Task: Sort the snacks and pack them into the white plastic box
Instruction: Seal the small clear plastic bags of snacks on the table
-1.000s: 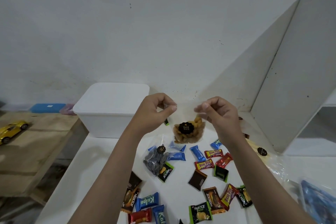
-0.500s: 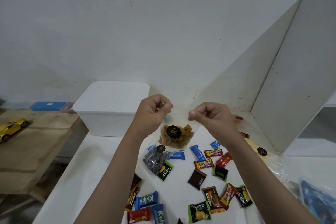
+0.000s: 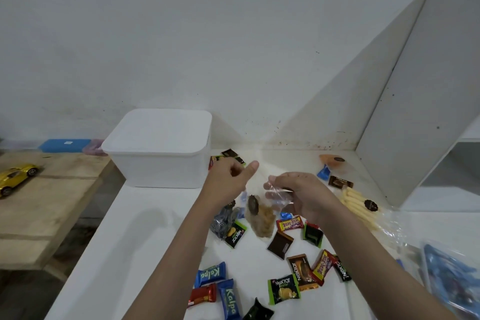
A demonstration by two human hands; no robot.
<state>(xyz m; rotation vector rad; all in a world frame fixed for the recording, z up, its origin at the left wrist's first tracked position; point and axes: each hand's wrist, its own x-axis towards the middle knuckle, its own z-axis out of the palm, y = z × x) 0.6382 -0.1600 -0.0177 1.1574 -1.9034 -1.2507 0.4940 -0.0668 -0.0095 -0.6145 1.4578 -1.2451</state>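
Observation:
The white plastic box (image 3: 158, 163) stands with its lid on at the back left of the white counter (image 3: 145, 236). My right hand (image 3: 301, 195) pinches the top of a clear bag of brown snacks (image 3: 261, 217), which hangs tilted just above the counter. My left hand (image 3: 228, 179) is beside it with fingers loosely apart, thumb out, holding nothing. Several small wrapped snacks lie scattered: blue Kalpa bars (image 3: 210, 273), green Nextar packs (image 3: 283, 291), a brown wrapper (image 3: 280, 244). A clear bag of dark round snacks (image 3: 223, 221) lies under my left wrist.
A bag of pale yellow sticks (image 3: 355, 202) lies at the right, near an orange packet (image 3: 332, 160). A blurred blue bag (image 3: 452, 278) sits at the right edge. A slanted white panel (image 3: 415, 91) bounds the right. A wooden bench (image 3: 46, 202) with a yellow toy car (image 3: 15, 176) stands at the left.
My left hand let go of the brown snack bag and opened. My right hand now holds the bag alone, and it has dropped lower and tilted.

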